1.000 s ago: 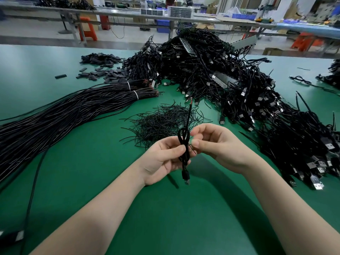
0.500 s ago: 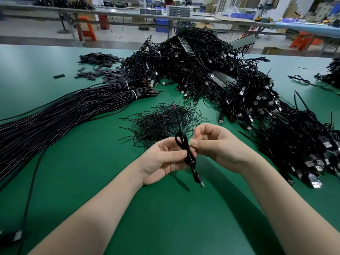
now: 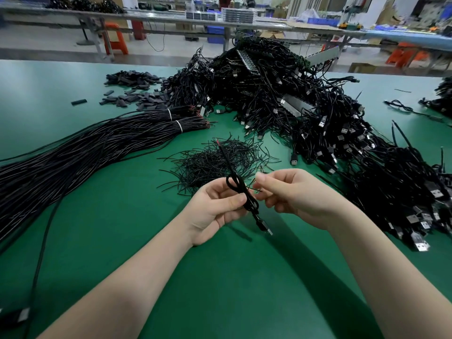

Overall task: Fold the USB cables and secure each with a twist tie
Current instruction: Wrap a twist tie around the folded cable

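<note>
Green matting (image 3: 97,216) covered the bench, bare in front of the two forearms that reached over it. Just above that bare patch the left hand (image 3: 215,209) was clamped on a folded USB cable (image 3: 244,194), thumb pressed across the bundle against the curled fingers. The plug (image 3: 265,227) hung below and to the right of that grip, clear of the mat, while the cable's bare-wire end rose up and away past the knuckles. The right hand (image 3: 291,194) sat just beside it, fingertips pinched together on a thin twist tie (image 3: 254,190) whose free end stuck out sideways from the bundle's middle.

The step looked to be winding the tie. Doing it well would call for the left thumb holding the folds flat and tight, so the loops could not spring apart, while the right hand rolled both tie ends round each other close against the cable. A loose twist set away from the bundle would likely slip.

Beyond the hands lay a scattered heap of loose twist ties (image 3: 215,160), near enough to reach. To the left ran a long sheaf of straight cables (image 3: 73,162), banded with white near its far end. To the right and behind rose a big tangled pile of cables (image 3: 305,106) with plugs showing. Small black pieces (image 3: 134,89) lay at the far left, and other workbenches (image 3: 171,18) stood further back.
</note>
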The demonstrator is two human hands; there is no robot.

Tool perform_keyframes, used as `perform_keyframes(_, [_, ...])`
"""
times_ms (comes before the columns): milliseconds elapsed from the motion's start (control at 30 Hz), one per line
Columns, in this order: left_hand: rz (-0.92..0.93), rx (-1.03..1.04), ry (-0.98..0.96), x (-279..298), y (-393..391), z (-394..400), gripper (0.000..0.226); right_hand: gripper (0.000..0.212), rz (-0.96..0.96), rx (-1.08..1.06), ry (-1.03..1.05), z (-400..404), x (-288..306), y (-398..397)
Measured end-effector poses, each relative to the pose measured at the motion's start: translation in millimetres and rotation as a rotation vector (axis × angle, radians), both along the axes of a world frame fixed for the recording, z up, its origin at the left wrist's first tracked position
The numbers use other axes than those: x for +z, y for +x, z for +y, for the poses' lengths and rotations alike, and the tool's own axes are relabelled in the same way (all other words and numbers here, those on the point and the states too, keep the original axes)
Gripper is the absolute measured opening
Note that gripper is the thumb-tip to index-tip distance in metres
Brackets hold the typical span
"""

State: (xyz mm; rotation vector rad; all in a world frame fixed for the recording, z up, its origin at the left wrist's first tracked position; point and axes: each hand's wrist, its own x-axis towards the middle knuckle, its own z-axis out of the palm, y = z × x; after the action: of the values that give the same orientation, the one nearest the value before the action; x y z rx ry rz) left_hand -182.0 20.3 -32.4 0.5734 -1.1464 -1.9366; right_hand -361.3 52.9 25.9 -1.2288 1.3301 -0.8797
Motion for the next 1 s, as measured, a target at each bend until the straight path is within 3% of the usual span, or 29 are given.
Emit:
perform_keyframes(100, [-0.046,0.035,0.015,-2.1,-0.6,0.3,0.022,0.027,0.086,0.001,-0.034,1.2,0.5,2.5])
perform_keyframes(367, [-0.118,0.080,-0.057,-0.6,-6.2,5.8,0.020,0.009,0.102,-0.008,0.046,2.7,6.6,-2.9])
perform_keyframes(667, [-0.126,0.139,-0.068,-1.5,-10.6,6.2,0.019,0.013,0.214,-0.006,-0.021,3.9,7.7,-3.6])
perform_keyframes(800, [-0.064,0.165,-0.001,-1.5,-10.2,3.8,0.016,0.013,0.281,-0.030,-0.260,1.0,0.2,3.6])
perform_keyframes(867, [-0.011,0.179,0.079,-0.5,-9.4,1.5,0.013,0.014,0.479,-0.095,-0.504,-1.8,-7.0,11.3])
perform_keyframes(1000, [-0.091,0.150,0.119,3.6,-6.2,-1.0,0.011,0.004,0.872,-0.065,-1.052,-4.8,-22.6,18.2])
